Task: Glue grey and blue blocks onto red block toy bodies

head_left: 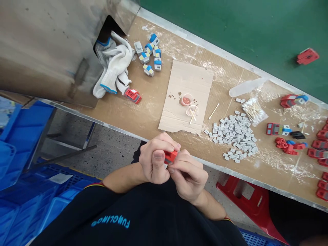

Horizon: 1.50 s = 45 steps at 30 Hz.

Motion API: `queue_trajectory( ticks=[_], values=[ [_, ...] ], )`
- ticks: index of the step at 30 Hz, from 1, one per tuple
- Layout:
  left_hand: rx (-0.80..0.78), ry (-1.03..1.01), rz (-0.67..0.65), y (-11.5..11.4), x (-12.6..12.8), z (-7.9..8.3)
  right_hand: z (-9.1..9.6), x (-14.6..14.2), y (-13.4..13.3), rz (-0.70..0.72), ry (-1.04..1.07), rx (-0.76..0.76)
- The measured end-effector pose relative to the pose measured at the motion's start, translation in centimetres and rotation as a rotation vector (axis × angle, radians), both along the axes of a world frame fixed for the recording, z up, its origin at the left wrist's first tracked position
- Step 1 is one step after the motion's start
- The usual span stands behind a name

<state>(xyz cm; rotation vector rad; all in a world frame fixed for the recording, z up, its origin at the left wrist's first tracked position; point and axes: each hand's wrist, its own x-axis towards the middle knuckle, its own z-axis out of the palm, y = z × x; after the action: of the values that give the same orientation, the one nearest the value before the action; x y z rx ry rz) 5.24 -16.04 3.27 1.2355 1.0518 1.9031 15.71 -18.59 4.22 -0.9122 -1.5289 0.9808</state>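
Close to my body, in front of the table edge, my left hand (155, 159) is closed around a small red toy truck cab (171, 156). Its fingers cover most of the toy; a red face and a grey patch show. My right hand (191, 172) pinches at the toy's right side, thumb and forefinger against it. Whether a tiny piece sits between those right fingertips is hidden. Beyond the hands, a cardboard sheet (175, 118) bears a small cup of reddish liquid (187, 99) and another cup (192, 110) with cotton swabs in it.
A heap of small grey pieces (237, 133) lies right of the cardboard, beside a bag of cotton swabs (254, 111). White gloves (116, 63), grey-and-blue toy parts (149, 48) and a red toy cab (133, 96) lie left. A red stool (246, 201) stands below the table.
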Motion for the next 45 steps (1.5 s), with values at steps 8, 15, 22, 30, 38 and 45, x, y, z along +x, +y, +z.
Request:
queue_trajectory(
  ticks=[8,15,22,30,38,45],
  values=[
    [-0.294,-0.406,-0.128,0.5,0.2,0.6,-0.7,-0.2,0.3,-0.152,-0.050,0.125],
    [-0.252,-0.381,-0.101,0.5,0.2,1.3,-0.4,-0.4,0.1,-0.173,-0.129,0.148],
    [-0.170,-0.254,-0.020,0.4,0.3,1.2,-0.3,-0.4,0.2,-0.152,-0.134,0.148],
    [-0.129,-0.185,0.043,0.0,0.7,1.2,-0.1,0.0,0.2,-0.069,-0.096,0.076],
    [-0.258,-0.352,-0.035,0.1,0.3,0.8,0.0,0.2,0.5,-0.019,-0.159,0.064],
    [-0.940,-1.024,-0.540,1.4,-1.3,2.2,-0.2,3.2,2.4,-0.016,-0.305,0.242]
  ],
)
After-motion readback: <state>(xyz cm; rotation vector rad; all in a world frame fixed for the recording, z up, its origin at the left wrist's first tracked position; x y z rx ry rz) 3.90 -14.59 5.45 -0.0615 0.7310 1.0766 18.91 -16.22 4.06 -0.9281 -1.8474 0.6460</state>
